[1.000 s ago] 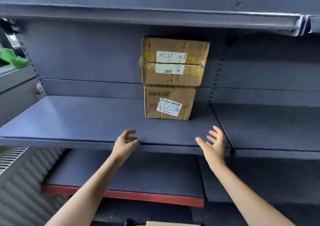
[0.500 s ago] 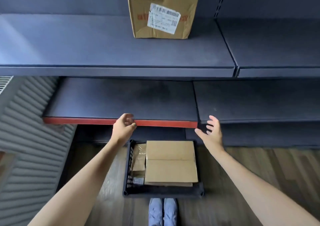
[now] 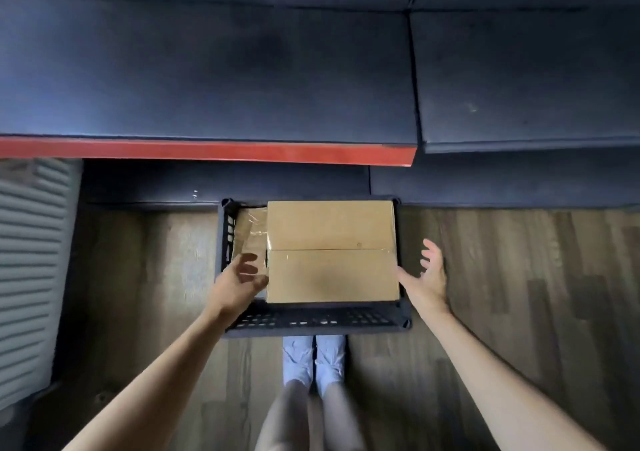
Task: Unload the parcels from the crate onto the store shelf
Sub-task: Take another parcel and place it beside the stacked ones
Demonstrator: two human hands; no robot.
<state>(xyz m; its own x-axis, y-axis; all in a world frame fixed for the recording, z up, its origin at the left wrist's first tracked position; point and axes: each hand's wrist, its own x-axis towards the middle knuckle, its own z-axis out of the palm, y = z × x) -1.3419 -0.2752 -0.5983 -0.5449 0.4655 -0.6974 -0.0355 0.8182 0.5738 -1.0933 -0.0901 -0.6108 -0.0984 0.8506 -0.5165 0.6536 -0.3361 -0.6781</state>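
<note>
open left hand point(image 3: 239, 282) and right hand point(image 3: 427, 277) flank flat parcel point(image 3: 331, 251), long axis left-right.

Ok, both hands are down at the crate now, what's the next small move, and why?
Probably close both hands onto the big cardboard box. The left hand and right hand are open at its two short sides, neither gripping yet. The box lies on top in the black crate, so it looks free to lift first; the smaller taped parcel is wedged beside it.
</note>
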